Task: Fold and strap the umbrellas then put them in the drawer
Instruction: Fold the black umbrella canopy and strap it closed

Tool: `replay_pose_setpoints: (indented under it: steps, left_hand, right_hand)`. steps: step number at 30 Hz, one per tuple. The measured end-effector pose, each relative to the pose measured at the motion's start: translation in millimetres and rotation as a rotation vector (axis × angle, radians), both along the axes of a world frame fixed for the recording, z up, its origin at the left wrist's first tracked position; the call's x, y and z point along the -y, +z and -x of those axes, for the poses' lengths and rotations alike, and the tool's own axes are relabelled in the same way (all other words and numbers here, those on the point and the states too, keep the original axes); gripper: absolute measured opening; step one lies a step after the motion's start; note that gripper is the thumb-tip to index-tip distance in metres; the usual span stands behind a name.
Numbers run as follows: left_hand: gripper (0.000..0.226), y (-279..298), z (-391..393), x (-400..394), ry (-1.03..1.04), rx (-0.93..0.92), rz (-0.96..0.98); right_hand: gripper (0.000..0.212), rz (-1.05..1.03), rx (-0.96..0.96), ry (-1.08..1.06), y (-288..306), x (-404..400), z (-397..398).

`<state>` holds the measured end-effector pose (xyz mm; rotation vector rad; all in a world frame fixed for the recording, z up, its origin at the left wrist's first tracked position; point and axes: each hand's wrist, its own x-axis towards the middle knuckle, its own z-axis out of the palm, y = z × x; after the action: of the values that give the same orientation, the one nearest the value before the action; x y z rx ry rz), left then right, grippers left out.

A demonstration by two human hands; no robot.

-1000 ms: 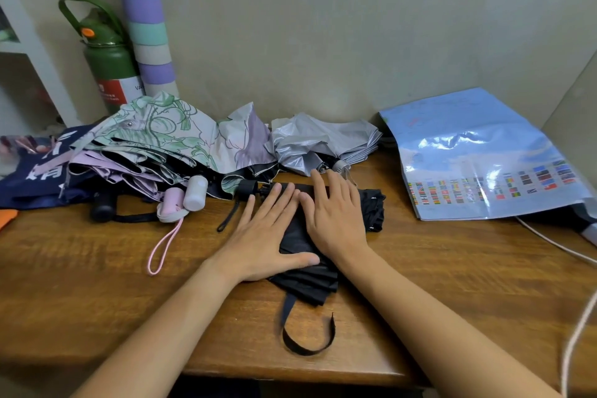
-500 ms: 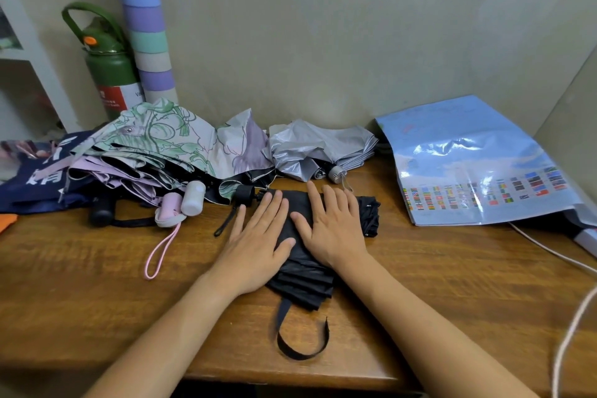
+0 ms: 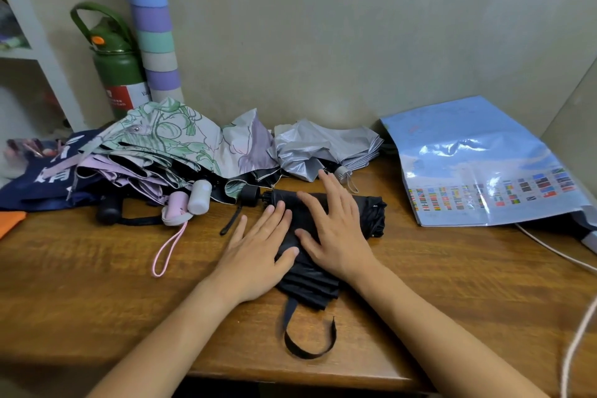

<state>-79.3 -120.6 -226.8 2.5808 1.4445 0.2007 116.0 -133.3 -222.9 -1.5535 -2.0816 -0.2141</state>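
While both hands, left hand (image 3: 258,255) and right hand (image 3: 336,229), press flat, ungripping, on collapsed black fabric umbrella (image 3: 371,213) on wooden bench (image 3: 97,284), loose black strap (image 3: 307,336) unfastened; risk: pleats spring apart once pressure lifts.

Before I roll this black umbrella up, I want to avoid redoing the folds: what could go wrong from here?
1. The black umbrella is held flat only by the left hand and right hand; lifting either may let the pleats spring loose.
2. Its strap trails near the desk edge, away from both hands, so reaching for it frees the fabric.
3. The pile of unfolded umbrellas crowds the handle end, so rolling could snag it.
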Motion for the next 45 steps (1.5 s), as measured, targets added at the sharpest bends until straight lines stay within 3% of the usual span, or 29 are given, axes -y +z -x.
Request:
replay_pose_setpoints:
  steps: [3, 5, 8, 10, 18, 23, 26, 29, 32, 34, 37, 39, 42, 45]
  left_hand:
    - [0.071, -1, 0, -1, -0.003, 0.022, -0.014]
    - [0.074, -1, 1, -3, -0.011, 0.008, -0.015]
    - [0.078, -1, 0, -3, -0.005, 0.023, 0.001]
    - [0.077, -1, -1, -3, 0.004, 0.040, 0.002]
    - [0.071, 1, -2, -2, 0.017, 0.031, 0.020]
    - [0.073, 0, 0, -2, -0.007, -0.011, 0.001]
    - [0.081, -2, 2, -4, -0.031, -0.002, -0.005]
    - [0.084, -2, 3, -7, -0.122, 0.215, -0.095]
    - [0.059, 1, 3, -8, -0.216, 0.487, -0.029]
    - [0.049, 3, 5, -7, -0.192, 0.617, 0.057]
    - [0.039, 11, 9, -2, -0.156, 0.645, 0.128]
    - [0.035, 14, 11, 1, -0.175, 0.678, 0.199]
    - [0.029, 18, 12, 5, -0.222, 0.677, 0.184]
    - [0.020, 12, 8, 1, -0.181, 0.600, 0.116]
  right_hand:
    - [0.034, 0.046, -0.117, 0.321, 18, 25, 7]
    - [0.042, 0.265, -0.123, 0.508, 28, 40, 5]
    - [0.049, 0.670, -0.139, 0.564, 38, 54, -13]
    - [0.051, 0.755, -0.120, 0.592, 38, 60, -21]
    - [0.031, 0.214, -0.019, 0.617, 27, 64, -6]
    - [0.010, 0.125, 0.096, 0.698, 33, 60, 12]
    - [0.007, 0.285, -0.180, 0.678, 37, 49, 13]
    - [0.006, 0.576, -0.626, 0.588, 37, 35, 5]
    - [0.011, 0.736, -0.976, 0.527, 31, 30, 0]
    - [0.015, 0.741, -1.115, 0.510, 29, 30, -1]
    - [0.016, 0.757, -1.286, 0.512, 30, 29, -1]
    - [0.005, 0.775, -1.393, 0.502, 31, 29, -1]
    - [0.016, 0.828, -1.566, 0.514, 30, 27, -5]
    - [0.011, 0.837, -1.591, 0.523, 27, 25, -6]
